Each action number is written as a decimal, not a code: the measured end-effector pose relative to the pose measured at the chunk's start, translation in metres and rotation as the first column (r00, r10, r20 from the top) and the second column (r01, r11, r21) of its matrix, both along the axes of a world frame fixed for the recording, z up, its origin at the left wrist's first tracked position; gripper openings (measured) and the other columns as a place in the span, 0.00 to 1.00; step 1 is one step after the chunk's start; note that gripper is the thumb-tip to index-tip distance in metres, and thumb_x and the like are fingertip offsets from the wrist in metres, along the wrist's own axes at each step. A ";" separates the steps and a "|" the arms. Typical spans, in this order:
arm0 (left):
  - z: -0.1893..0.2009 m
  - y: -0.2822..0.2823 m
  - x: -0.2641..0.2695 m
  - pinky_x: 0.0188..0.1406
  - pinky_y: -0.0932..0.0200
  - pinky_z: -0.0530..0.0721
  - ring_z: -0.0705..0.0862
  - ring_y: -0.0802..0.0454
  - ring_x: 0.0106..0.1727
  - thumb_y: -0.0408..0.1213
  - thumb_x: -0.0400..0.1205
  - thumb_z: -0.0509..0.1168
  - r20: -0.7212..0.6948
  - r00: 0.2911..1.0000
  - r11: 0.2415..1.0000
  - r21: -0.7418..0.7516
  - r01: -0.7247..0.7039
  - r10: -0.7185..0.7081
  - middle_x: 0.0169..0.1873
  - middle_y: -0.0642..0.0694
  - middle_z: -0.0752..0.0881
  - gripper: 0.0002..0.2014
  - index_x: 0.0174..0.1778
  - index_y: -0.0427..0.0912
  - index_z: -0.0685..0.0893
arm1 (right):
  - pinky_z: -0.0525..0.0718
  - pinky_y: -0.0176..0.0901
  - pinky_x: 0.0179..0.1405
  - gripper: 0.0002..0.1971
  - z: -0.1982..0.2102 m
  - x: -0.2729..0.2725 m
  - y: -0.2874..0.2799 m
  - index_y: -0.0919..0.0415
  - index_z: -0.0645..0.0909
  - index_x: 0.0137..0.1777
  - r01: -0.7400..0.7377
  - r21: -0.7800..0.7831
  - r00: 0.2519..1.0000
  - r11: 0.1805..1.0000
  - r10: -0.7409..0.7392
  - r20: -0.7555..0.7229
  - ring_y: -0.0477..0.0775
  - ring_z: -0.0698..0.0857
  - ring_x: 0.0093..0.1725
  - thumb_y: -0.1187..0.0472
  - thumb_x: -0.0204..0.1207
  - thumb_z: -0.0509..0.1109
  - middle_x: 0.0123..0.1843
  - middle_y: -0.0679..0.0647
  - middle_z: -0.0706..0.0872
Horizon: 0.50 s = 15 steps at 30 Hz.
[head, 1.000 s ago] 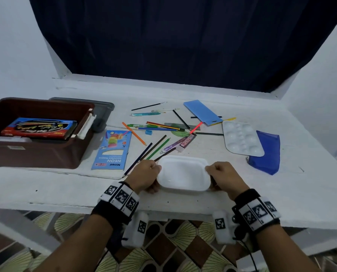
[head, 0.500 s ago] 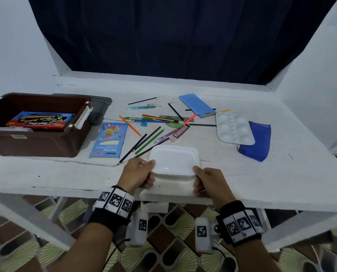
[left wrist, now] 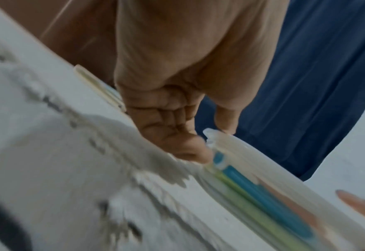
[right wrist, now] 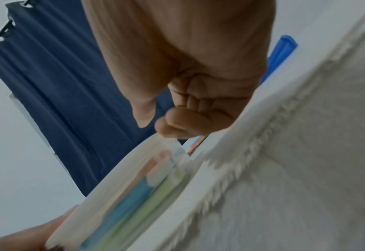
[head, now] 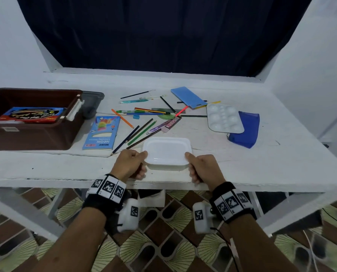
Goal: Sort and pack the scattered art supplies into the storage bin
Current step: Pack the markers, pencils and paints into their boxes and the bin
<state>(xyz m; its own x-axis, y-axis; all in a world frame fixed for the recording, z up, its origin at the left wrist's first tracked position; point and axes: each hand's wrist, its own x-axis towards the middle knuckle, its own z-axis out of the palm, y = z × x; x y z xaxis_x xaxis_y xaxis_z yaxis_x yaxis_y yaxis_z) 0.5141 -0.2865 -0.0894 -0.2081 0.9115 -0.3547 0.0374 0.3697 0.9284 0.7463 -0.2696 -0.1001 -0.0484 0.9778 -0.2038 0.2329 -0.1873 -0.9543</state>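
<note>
A white lidded plastic box [head: 167,153] sits near the table's front edge. My left hand [head: 131,163] pinches its left end and my right hand [head: 198,166] pinches its right end. Both wrist views show the translucent box [left wrist: 261,185] [right wrist: 121,195] from the side, with blue, green and orange sticks inside. The brown storage bin [head: 32,134] stands at the far left, open, with a blue and red box [head: 31,114] in it. Several loose pencils and pens [head: 142,112] lie scattered behind the white box.
A blue Neon pencil pack [head: 101,133] lies beside the bin. A white paint palette [head: 223,118] rests on a dark blue pouch [head: 247,130] at the right. A blue flat case [head: 188,97] lies at the back, and a grey lid [head: 92,103] behind the bin.
Both hands have kept their grip on the ends of the white box near the front edge. The head view has shifted back and down.
</note>
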 end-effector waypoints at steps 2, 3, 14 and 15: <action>0.005 0.011 -0.012 0.22 0.59 0.79 0.78 0.46 0.23 0.50 0.84 0.66 -0.182 0.982 0.998 -0.029 0.053 -0.058 0.27 0.36 0.83 0.20 0.34 0.37 0.77 | 0.76 0.42 0.21 0.25 0.008 0.006 0.016 0.65 0.80 0.29 0.016 0.030 0.998 0.999 -0.018 0.066 0.56 0.76 0.21 0.44 0.77 0.70 0.24 0.61 0.81; 0.007 0.021 -0.017 0.27 0.55 0.83 0.80 0.45 0.25 0.53 0.84 0.64 -0.293 0.955 0.998 -0.019 0.054 -0.057 0.29 0.37 0.85 0.22 0.35 0.36 0.80 | 0.77 0.43 0.21 0.25 0.012 0.007 0.026 0.65 0.79 0.31 0.022 0.047 0.995 0.999 -0.026 0.096 0.57 0.77 0.21 0.43 0.78 0.69 0.24 0.62 0.81; 0.025 0.086 -0.017 0.23 0.63 0.73 0.78 0.46 0.26 0.46 0.87 0.60 -0.648 0.680 0.928 -0.120 0.352 -0.342 0.25 0.43 0.78 0.16 0.40 0.37 0.80 | 0.68 0.33 0.18 0.21 0.018 -0.007 0.085 0.60 0.67 0.30 -0.234 0.054 0.902 0.971 0.196 0.384 0.53 0.70 0.24 0.55 0.86 0.62 0.26 0.55 0.71; 0.025 0.087 -0.018 0.21 0.65 0.74 0.78 0.49 0.22 0.46 0.87 0.61 -0.611 0.699 0.922 -0.147 0.359 -0.370 0.24 0.44 0.78 0.15 0.41 0.38 0.80 | 0.68 0.34 0.19 0.22 0.016 -0.006 0.085 0.60 0.66 0.30 -0.244 0.070 0.904 0.967 0.200 0.379 0.53 0.70 0.23 0.55 0.86 0.62 0.25 0.55 0.70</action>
